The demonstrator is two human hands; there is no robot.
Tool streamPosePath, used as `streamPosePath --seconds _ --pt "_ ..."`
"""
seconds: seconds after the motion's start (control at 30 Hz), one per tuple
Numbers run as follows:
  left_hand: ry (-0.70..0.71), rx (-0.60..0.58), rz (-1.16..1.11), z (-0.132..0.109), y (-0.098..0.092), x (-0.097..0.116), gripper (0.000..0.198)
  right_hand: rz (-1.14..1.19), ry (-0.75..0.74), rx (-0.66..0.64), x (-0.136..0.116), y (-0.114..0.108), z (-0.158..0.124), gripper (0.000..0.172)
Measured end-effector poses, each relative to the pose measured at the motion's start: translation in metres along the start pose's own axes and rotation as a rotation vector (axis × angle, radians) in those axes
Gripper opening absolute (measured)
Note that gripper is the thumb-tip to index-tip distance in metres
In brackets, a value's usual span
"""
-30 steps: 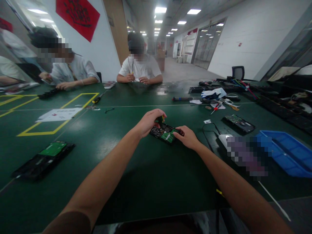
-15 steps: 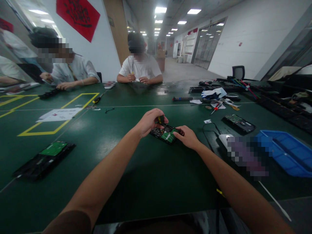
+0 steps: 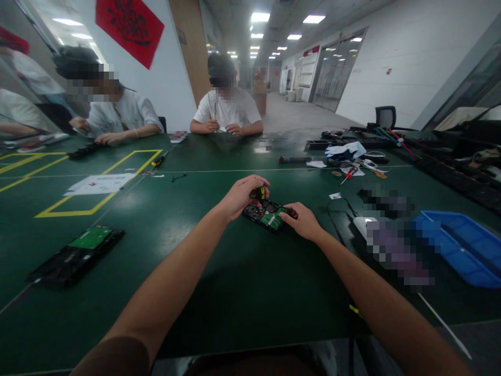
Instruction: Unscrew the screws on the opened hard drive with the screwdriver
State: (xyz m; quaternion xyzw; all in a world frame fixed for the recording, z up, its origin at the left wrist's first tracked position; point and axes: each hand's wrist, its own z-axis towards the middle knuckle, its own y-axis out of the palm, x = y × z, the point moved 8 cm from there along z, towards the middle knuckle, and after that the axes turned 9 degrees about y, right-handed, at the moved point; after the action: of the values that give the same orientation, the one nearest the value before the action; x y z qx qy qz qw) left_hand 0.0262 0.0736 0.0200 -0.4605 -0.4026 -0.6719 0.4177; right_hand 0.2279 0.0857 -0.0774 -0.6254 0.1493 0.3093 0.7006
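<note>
A small black device with a green circuit board [image 3: 268, 215] lies on the green table [image 3: 235, 282] in front of me. My left hand [image 3: 242, 196] is closed around a screwdriver with a yellow and black handle [image 3: 261, 192], held upright over the device's far left corner. My right hand [image 3: 302, 222] rests on the device's right end, fingers pinched against its edge.
A larger black unit with a green board [image 3: 78, 253] lies at the left. A blue tray [image 3: 465, 250], cables and tools [image 3: 352, 167] sit at the right. A paper sheet [image 3: 99, 184] lies in a yellow-taped rectangle. Two people sit across the table.
The view has shifted slightly. My left hand has turned a little on the screwdriver; the device and my right hand stay in place.
</note>
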Motion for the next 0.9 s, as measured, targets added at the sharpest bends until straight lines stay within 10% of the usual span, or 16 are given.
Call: streamPosePath --seconds 0.9 --pt "-0.031 0.009 -0.086 0.0005 0.0 -0.0044 0.019 -0.006 0.012 -0.008 -0.0018 -0.001 -0.0011 0.041"
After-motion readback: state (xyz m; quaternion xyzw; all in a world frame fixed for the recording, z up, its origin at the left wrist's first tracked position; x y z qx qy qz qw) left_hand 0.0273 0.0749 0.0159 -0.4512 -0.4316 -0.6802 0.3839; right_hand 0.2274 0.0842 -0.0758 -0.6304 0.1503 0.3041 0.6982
